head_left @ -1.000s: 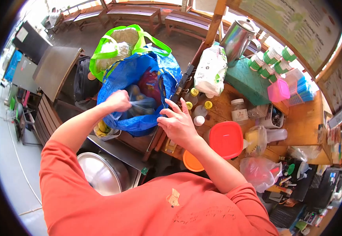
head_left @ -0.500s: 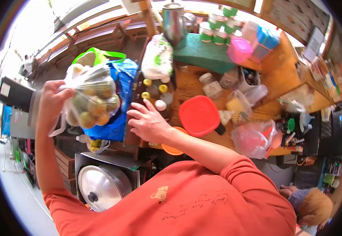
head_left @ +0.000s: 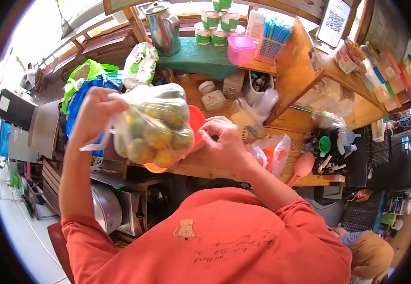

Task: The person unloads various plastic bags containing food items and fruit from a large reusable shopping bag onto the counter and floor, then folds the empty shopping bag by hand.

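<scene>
Clear plastic bag of round green-orange fruit: up in front of the person's chest, over the near edge of the wooden counter. Left hand has its gathered top pinched in a closed fist; bag bulges out toward the right hand. Right hand: fingers curled, thumb and fingertips close together, beside the red plastic lid. Can't tell if it's gripping or touching that lid. Bag hides part of the lid.

Just below the bag: orange round item, partly covered. Beyond left hand: blue bag, bright green bag against it. Past the fruit, white-and-green pack, then metal jug. Ahead of right hand, farther off: stacked green-white tins, pink tub, blue straws in a holder. Right of right hand: thin plastic bag with something red inside, pinkish paddle near it.
</scene>
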`<act>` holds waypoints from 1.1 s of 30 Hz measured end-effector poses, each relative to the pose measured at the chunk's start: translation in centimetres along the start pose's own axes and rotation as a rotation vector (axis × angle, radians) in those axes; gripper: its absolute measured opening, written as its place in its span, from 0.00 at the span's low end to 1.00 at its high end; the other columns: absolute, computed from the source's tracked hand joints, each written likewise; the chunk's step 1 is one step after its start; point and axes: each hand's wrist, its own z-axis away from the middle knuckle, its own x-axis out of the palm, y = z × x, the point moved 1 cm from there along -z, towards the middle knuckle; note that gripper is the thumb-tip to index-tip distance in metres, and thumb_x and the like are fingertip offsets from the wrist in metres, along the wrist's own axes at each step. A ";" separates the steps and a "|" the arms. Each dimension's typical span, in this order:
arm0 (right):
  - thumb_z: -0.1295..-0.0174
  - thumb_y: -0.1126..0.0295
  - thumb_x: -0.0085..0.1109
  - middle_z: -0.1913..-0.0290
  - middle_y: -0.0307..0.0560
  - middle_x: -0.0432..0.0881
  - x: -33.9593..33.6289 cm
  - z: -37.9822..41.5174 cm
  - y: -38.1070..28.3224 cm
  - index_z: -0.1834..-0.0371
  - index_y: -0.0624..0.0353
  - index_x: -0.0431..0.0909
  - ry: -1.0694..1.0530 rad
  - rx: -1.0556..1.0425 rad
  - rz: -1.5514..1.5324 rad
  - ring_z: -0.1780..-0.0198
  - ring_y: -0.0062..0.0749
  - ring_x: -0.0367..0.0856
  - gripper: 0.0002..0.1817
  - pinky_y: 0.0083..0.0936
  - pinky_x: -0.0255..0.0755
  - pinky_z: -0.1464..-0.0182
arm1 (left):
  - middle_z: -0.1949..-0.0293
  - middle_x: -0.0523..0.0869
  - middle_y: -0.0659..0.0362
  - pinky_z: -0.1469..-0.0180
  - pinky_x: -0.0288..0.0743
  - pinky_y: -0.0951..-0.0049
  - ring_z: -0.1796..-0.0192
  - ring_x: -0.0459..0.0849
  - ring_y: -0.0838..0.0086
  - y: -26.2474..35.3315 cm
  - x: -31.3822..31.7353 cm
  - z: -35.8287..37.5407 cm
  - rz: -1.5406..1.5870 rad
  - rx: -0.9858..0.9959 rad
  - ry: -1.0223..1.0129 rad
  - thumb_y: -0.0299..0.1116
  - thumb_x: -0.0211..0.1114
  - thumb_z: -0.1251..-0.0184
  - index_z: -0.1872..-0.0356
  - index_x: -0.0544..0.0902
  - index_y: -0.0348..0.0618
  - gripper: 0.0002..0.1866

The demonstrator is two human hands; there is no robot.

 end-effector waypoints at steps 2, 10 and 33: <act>0.38 0.67 0.69 0.61 0.53 0.87 -2.2 0.6 1.0 0.66 0.59 0.87 0.017 0.197 -0.062 0.50 0.50 0.84 0.07 0.41 0.75 0.42 | 0.77 0.85 0.63 0.74 0.70 0.76 0.77 0.79 0.83 -1.3 4.5 -0.7 0.065 -0.011 -0.017 0.25 0.71 0.44 0.74 0.87 0.33 0.05; 0.38 0.60 0.66 0.52 0.53 0.84 0.2 -0.5 2.5 0.54 0.55 0.84 -0.113 0.101 0.010 0.42 0.52 0.79 0.14 0.45 0.70 0.37 | 0.79 0.86 0.51 0.69 0.78 0.65 0.77 0.83 0.71 -10.2 15.1 -5.0 -0.208 0.118 0.101 0.35 0.73 0.47 0.73 0.86 0.30 0.14; 0.38 0.61 0.67 0.62 0.44 0.82 8.8 -3.3 2.0 0.53 0.53 0.80 0.166 0.131 0.096 0.54 0.47 0.81 0.14 0.42 0.71 0.51 | 0.45 0.88 0.49 0.37 0.77 0.60 0.41 0.84 0.59 -14.0 12.4 -4.0 -0.414 0.682 0.099 0.33 0.76 0.45 0.49 0.88 0.40 0.21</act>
